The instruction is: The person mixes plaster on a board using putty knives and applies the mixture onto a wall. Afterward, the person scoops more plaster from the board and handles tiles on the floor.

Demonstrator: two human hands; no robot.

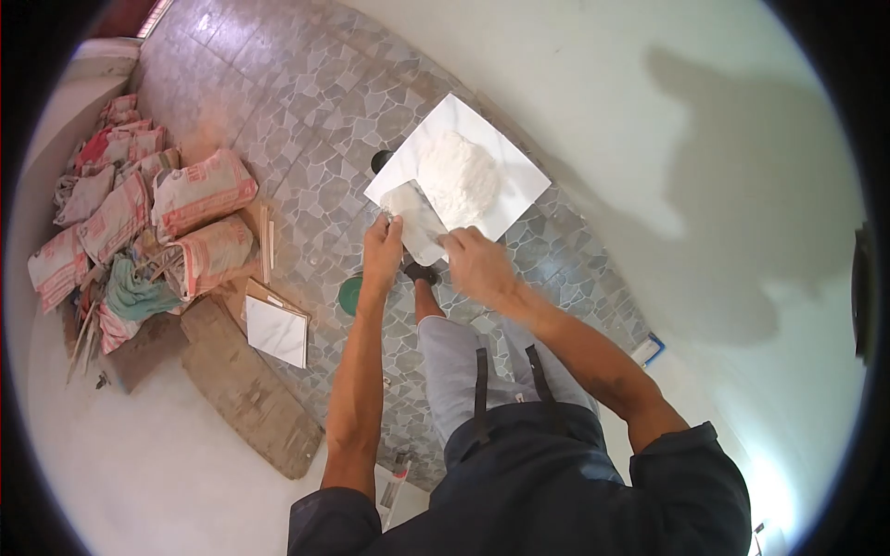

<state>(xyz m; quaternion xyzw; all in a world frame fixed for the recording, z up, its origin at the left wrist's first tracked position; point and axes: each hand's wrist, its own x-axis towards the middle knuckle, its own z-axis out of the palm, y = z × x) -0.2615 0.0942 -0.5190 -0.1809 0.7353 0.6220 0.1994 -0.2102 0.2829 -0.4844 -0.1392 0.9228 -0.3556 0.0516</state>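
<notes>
Left hand: the left hand [383, 246] grips the lower left edge of a flat, pale-coated piece [414, 224].
Right hand: fingers of the right hand [477, 266] curl at the piece's right edge; blur hides whether they grip it.
Flat piece: held between the hands, overlapping the marbled tile [521, 178] in view.
White pile: the white heap [459, 176] sits on that tile, just beyond the hands.
Left side: stacked bags [204, 190] lie well apart from the hands.

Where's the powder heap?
Head view, upper centre: the powder heap is on the square marbled slab, just beyond the left hand and right hand.
</notes>
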